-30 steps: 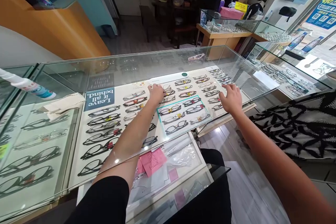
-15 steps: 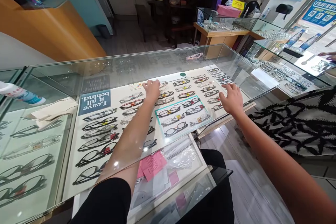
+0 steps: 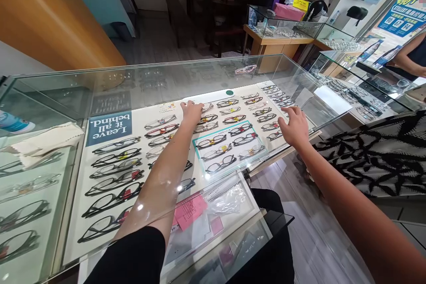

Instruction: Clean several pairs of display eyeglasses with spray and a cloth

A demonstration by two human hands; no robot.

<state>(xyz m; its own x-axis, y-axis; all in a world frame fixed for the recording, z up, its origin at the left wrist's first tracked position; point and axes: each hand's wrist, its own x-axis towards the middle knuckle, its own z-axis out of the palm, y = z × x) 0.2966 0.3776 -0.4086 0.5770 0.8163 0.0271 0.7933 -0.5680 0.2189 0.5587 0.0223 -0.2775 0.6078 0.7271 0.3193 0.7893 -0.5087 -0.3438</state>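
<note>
Frames (image 3: pixel 213 142) lie in flat rows on a white tray (image 3: pixel 77 177) under the glass (image 3: pixel 133 80), set out for viewing. At centre the left hand (image 3: pixel 191 113) reaches in to the back row; glare hides whether its fingers pinch anything. Further right, the right hand (image 3: pixel 294 126) hovers, fingers spread, over the end rows.

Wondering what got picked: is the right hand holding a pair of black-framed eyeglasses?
No, the right hand is open, fingers spread, by the white display tray.
</note>
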